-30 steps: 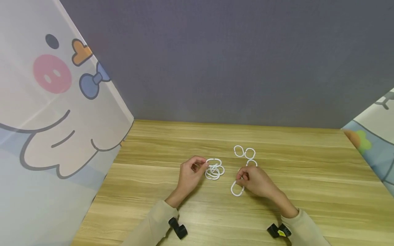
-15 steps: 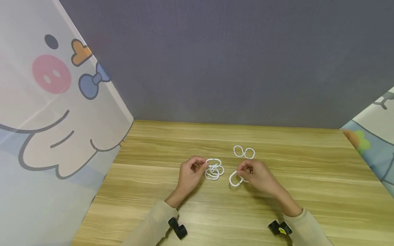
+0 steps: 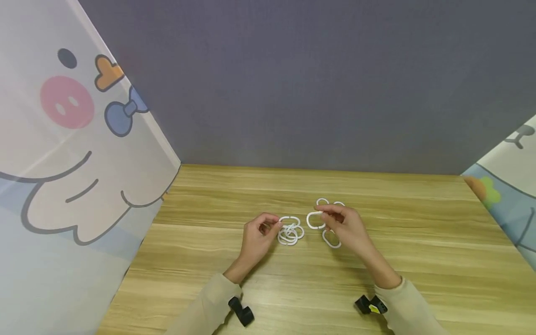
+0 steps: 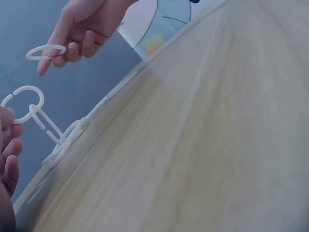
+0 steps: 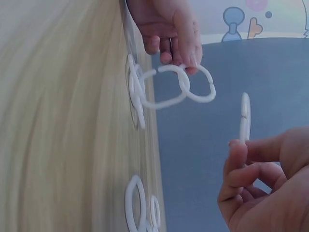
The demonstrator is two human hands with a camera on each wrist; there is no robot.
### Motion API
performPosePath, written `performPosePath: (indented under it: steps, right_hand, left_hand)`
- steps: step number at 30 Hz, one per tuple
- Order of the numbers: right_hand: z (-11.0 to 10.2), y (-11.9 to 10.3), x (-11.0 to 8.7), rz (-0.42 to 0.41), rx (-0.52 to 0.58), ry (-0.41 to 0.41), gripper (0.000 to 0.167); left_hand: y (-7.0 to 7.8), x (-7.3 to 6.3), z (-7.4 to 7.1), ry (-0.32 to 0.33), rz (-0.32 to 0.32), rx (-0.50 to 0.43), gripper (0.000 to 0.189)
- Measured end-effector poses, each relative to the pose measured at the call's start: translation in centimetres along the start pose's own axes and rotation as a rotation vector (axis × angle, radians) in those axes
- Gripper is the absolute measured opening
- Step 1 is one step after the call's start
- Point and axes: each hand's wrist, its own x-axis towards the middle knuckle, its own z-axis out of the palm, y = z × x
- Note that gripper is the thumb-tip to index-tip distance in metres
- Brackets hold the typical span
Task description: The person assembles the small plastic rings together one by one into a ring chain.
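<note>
One white, oval, plastic-looking ring (image 3: 308,221) hung above the yellowish wood-grain table (image 3: 234,193), pinched between thumb and finger by the right hand (image 3: 345,229). Nearby, I saw the left hand (image 3: 257,238) pinching a matching white chain (image 3: 290,228) of links, its lower part on the table.

Grips a white ring (image 4: 43,100) in the left hand (image 4: 9,151), cut off at the view's left edge. Leads from there through a slanting link (image 4: 50,123) to a cluster of rings (image 4: 62,147) on the worktop (image 4: 193,130). Holds a separate ring (image 4: 46,47) in the right hand (image 4: 87,26) above, clear of the others. Looks past both to a grey-blue panel (image 4: 24,29) and a flower-printed sheet (image 4: 169,24).
</note>
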Motion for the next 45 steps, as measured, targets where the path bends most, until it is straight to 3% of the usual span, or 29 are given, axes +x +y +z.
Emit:
performPosePath:
  steps: [8, 18, 25, 45]
  right_hand:
    - [1.5, -0.7, 0.0, 0.132, 0.118, 0.128, 0.020]
    - [2.8, -0.9, -0.4, 0.253, 0.268, 0.049, 0.027]
    - [3.5, -0.8, -0.6, 0.275, 0.220, 0.044, 0.027]
    - [4.9, -0.4, -1.2, 0.293, 0.273, 0.013, 0.012]
  left_hand:
    - [0.2, 0.0, 0.0, -0.016, -0.018, 0.001, 0.006]
    - [0.5, 0.0, -0.4, -0.032, -0.031, 0.012, 0.006]
    - [0.6, 0.0, -0.4, -0.042, -0.043, 0.009, 0.009]
    - [0.5, -0.3, -0.6, -0.059, -0.019, 0.010, 0.004]
